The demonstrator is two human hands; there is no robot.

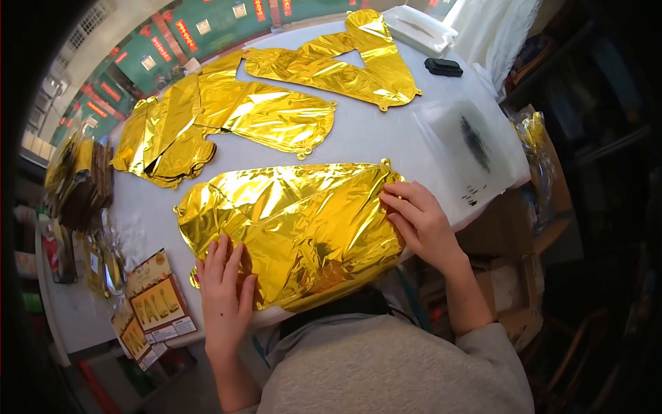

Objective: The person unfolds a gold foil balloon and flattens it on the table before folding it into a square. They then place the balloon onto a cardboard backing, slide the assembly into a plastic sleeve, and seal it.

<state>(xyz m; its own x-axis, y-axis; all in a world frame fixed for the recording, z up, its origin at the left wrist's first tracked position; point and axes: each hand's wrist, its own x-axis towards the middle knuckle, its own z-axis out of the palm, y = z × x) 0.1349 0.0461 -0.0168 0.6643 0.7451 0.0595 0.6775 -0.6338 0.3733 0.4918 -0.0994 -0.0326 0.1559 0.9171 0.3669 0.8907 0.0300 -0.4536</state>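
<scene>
A flat gold foil balloon (pixel 289 234) lies in front of me on the white table, creased and shiny, its lower part reaching the near edge. My left hand (pixel 224 293) rests on its left side, fingers stretched out over the foil. At the balloon's right end, my right hand (pixel 424 224) touches the foil with its fingers extended and apart. A small tab sticks up at the top right corner, just above that hand. Beyond it lie a folded stack of gold foil balloons (pixel 200 103) and a gold foil balloon shaped like a letter A (pixel 338 62).
Printed packaging cards (pixel 158 303) reading FALL lie at the left edge, near bundles of packed items (pixel 79 179). Clear plastic bags (pixel 469 152) lie on the right, below a black object (pixel 443 67). A white tray (pixel 420 31) stands at the back; a cardboard box (pixel 510 290) is lower right.
</scene>
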